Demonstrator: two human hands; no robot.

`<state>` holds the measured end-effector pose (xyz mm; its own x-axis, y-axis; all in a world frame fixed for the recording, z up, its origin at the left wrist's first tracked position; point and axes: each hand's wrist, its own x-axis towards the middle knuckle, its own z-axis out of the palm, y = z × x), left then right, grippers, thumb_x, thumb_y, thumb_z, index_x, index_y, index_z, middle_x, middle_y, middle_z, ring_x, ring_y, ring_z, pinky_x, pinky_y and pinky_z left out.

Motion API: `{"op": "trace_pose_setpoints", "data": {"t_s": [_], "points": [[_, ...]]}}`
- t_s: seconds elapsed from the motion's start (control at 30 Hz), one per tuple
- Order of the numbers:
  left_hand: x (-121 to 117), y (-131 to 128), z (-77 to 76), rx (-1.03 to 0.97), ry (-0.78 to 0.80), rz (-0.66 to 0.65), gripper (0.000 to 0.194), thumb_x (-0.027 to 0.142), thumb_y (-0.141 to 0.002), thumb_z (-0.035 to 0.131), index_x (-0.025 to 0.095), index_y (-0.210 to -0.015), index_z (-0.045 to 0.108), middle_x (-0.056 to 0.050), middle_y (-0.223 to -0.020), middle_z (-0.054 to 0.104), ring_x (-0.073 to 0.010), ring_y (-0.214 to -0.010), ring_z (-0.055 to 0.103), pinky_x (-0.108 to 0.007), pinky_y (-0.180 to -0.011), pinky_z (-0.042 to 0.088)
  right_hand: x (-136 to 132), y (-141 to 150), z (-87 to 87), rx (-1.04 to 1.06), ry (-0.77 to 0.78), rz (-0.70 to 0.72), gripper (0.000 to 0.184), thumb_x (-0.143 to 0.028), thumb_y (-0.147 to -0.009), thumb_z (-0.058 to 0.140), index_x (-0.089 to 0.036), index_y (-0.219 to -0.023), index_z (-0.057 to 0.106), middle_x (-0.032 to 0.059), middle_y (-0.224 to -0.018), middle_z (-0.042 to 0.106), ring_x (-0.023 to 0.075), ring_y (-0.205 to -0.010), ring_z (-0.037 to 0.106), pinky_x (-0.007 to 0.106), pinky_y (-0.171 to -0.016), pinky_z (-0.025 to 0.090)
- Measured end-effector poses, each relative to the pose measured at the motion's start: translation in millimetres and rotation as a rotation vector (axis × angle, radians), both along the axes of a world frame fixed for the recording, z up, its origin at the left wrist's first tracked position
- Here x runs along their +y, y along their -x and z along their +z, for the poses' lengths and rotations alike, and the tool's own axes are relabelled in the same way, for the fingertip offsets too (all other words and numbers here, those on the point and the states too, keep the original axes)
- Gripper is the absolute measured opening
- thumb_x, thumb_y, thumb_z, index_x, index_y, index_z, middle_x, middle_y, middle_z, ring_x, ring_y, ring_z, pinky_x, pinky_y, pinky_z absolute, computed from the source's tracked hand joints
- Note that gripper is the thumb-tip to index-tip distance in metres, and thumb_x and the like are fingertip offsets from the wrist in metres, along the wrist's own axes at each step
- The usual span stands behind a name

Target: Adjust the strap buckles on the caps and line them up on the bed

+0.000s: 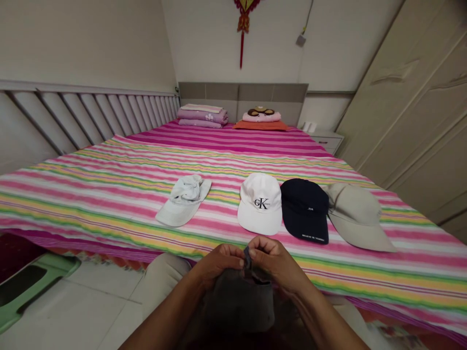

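Note:
My left hand (219, 265) and my right hand (277, 262) meet low in the middle, both closed in a pinch on the back strap of a dark grey cap (239, 301) that rests in my lap. On the striped bed (109, 194) just beyond lie a crumpled white cap (184, 199), a white cap with a black logo (260, 203), a navy cap (305, 209) and a beige cap (355, 214), the last three side by side and touching.
Folded purple bedding (202, 115) and an orange pillow with a pink plush (260, 119) sit at the headboard. A green plastic stool (29, 284) stands on the tiled floor at left. A wardrobe (419, 107) fills the right side, with a white nightstand (326, 138) beside it.

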<state>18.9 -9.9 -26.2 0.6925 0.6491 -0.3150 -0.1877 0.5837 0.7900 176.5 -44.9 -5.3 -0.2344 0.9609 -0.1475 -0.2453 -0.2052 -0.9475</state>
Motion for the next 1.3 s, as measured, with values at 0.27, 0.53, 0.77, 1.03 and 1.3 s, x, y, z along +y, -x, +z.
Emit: {"op": "trace_pose_setpoints", "data": {"t_s": [0.27, 0.53, 0.77, 1.03, 1.3], "points": [[-0.4, -2.7, 3.3, 0.046, -0.007, 0.051, 0.014, 0.016, -0.051, 0.072, 0.012, -0.063, 0.066, 0.001, -0.049, 0.061, -0.0063, -0.042, 0.051, -0.017, -0.044, 0.035, -0.6, -1.4, 5.8, 0.049, -0.02, -0.05, 0.03, -0.039, -0.065, 0.069, -0.017, -0.072, 0.05, -0.0041, -0.057, 0.052, 0.0063, -0.043, 0.039, 0.019, -0.042, 0.026], [-4.0, -4.7, 3.9, 0.003, -0.019, 0.017, 0.021, 0.017, -0.052, 0.073, 0.011, -0.071, 0.068, -0.002, -0.061, 0.066, -0.0093, -0.051, 0.057, -0.02, -0.054, 0.041, -0.9, -3.6, 4.4, 0.023, -0.066, -0.075, 0.028, -0.04, -0.068, 0.067, -0.017, -0.069, 0.052, -0.0026, -0.057, 0.054, 0.0084, -0.049, 0.042, 0.021, -0.046, 0.03], [-5.6, -4.5, 3.0, 0.075, -0.043, 0.02, 0.022, 0.017, -0.052, 0.072, 0.012, -0.073, 0.07, -0.001, -0.062, 0.067, -0.0084, -0.051, 0.054, -0.019, -0.052, 0.039, 1.6, -6.4, 1.7, -0.039, -0.098, -0.125, 0.029, -0.04, -0.064, 0.069, -0.016, -0.067, 0.054, -0.0046, -0.056, 0.048, 0.0076, -0.05, 0.038, 0.021, -0.049, 0.028], [-4.6, -2.0, -2.9, -0.024, -0.032, -0.057, 0.021, 0.023, -0.057, 0.071, 0.009, -0.072, 0.068, -0.004, -0.057, 0.066, -0.0086, -0.047, 0.054, -0.019, -0.049, 0.038, 1.6, -11.5, 0.5, -0.254, -0.077, -0.043, 0.023, -0.035, -0.059, 0.067, -0.015, -0.064, 0.058, -0.0036, -0.053, 0.05, 0.008, -0.047, 0.039, 0.023, -0.047, 0.028], [-4.4, -2.3, -5.4, 0.034, 0.008, 0.006, 0.024, 0.023, -0.05, 0.075, 0.008, -0.067, 0.067, -0.003, -0.056, 0.064, -0.0086, -0.047, 0.054, -0.019, -0.05, 0.038, 2.3, -16.8, 1.0, -0.403, -0.134, 0.013, 0.008, -0.022, -0.06, 0.056, -0.015, -0.062, 0.055, -0.0068, -0.05, 0.041, 0.0061, -0.045, 0.03, 0.021, -0.044, 0.022]]}}
